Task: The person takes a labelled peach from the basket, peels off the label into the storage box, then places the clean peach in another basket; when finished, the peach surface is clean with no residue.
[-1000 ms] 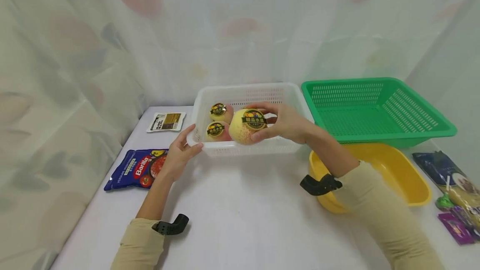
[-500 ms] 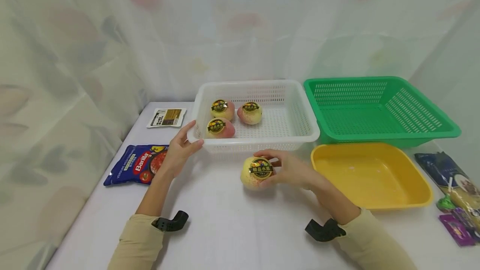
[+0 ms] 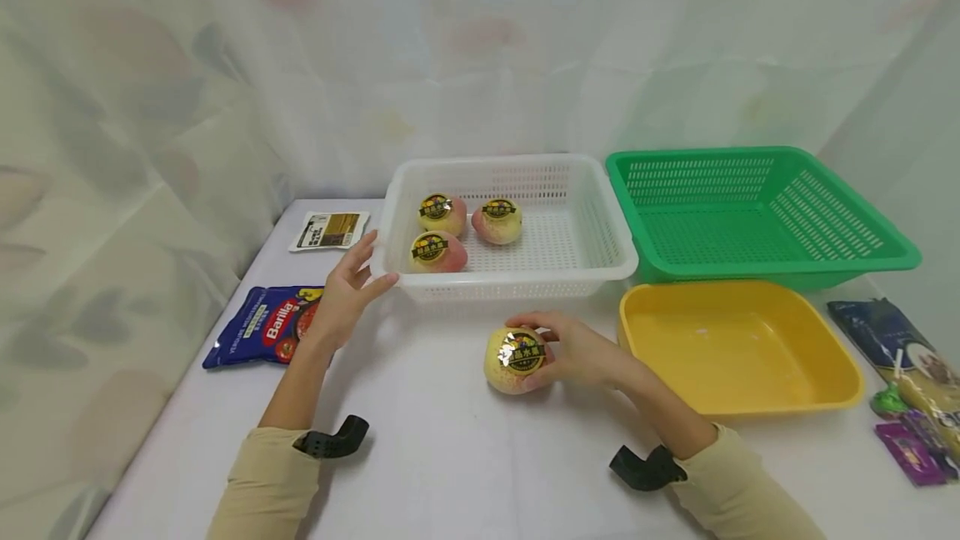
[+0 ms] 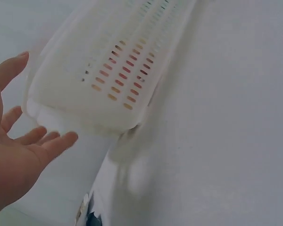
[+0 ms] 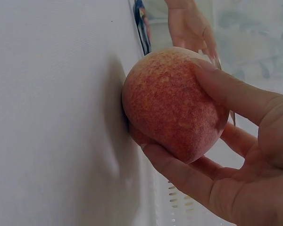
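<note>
My right hand (image 3: 573,350) grips a peach (image 3: 504,361) in front of the white basket, thumb and fingers curled round its sides. The peach has a black and gold label on top; in the right wrist view its red, speckled side (image 5: 172,101) shows, low at the white tabletop. At the front left corner of the white basket (image 3: 517,278), my left hand (image 3: 347,294) has its fingers spread and relaxed. The left wrist view has those fingers (image 4: 61,146) beside the corner, not curled over the rim. Three more labelled peaches (image 3: 498,223) lie in the basket's left half.
To the right stand a green basket (image 3: 780,267) and, before it, a yellow basin (image 3: 738,348). A blue Barilla pouch (image 3: 262,327) lies by the left forearm, with a small white and brown packet (image 3: 330,231) behind. Several wrapped items, including a purple packet (image 3: 911,452), lie far right.
My right hand has brought the peach out of the white basket, toward me and down to the tabletop. My left hand has loosened from the basket's corner and shifted slightly left.
</note>
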### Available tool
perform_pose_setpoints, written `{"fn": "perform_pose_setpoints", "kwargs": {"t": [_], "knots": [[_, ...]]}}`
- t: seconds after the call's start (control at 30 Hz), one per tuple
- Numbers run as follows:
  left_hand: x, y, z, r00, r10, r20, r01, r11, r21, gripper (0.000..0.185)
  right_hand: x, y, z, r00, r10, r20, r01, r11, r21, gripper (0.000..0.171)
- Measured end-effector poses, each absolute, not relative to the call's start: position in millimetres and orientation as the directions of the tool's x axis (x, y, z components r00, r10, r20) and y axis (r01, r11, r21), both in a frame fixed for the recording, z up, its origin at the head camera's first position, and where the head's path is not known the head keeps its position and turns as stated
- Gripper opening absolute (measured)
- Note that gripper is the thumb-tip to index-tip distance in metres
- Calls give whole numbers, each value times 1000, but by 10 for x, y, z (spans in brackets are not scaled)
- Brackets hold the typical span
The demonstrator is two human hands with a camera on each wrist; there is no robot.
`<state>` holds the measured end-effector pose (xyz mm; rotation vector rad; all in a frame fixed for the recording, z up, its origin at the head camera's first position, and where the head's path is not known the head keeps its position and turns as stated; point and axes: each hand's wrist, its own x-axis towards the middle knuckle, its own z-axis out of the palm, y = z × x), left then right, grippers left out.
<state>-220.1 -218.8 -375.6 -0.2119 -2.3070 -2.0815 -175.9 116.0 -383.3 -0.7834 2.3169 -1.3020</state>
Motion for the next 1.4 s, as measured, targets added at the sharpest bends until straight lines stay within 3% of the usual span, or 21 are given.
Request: {"fn": "perform_pose_setpoints", "kwargs": {"t": [0.13, 0.23, 0.37, 0.47, 0.63, 0.77, 1.03, 1.27, 1.4], "knots": [[-2129, -2201, -3607, -974, -3, 225, 220, 188, 957, 76, -1759, 1164, -3827, -777, -629, -44, -294, 422, -858, 72], [-2040, -2101, -3480, -946, -21, 325, 318, 147, 937, 70, -1758, 1166, -3815, -776, -628, -49, -291, 427, -856, 72], [-1897, -1828, -3380, -901, 123, 415, 416, -17, 909, 65, -1756, 1168, -3795, -778, -625, -61, -280, 431, -858, 72], [-1813, -1613, -3405, -857, 283, 430, 412, -123, 903, 63, -1757, 1172, -3792, -782, -619, -65, -273, 436, -858, 71], [-1740, -1357, -3580, -810, 465, 358, 306, -186, 934, 71, -1765, 1175, -3813, -780, -622, -60, -275, 428, -861, 71], [-1738, -1251, -3758, -806, 535, 252, 230, -109, 967, 76, -1771, 1178, -3832, -775, -629, -56, -280, 421, -863, 71], [-1775, -1164, -4029, -816, 577, 26, 94, 88, 992, 74, -1775, 1191, -3857, -773, -632, -51, -274, 406, -872, 69], [-1770, -1122, -4128, -807, 591, -4, 108, 154, 982, 79, -1782, 1193, -3857, -760, -650, -6, -316, 377, -871, 70], [-1763, -1102, -4145, -820, 571, -19, 88, 160, 983, 78, -1772, 1240, -3789, -767, -636, -83, -257, 423, -869, 76]]}}
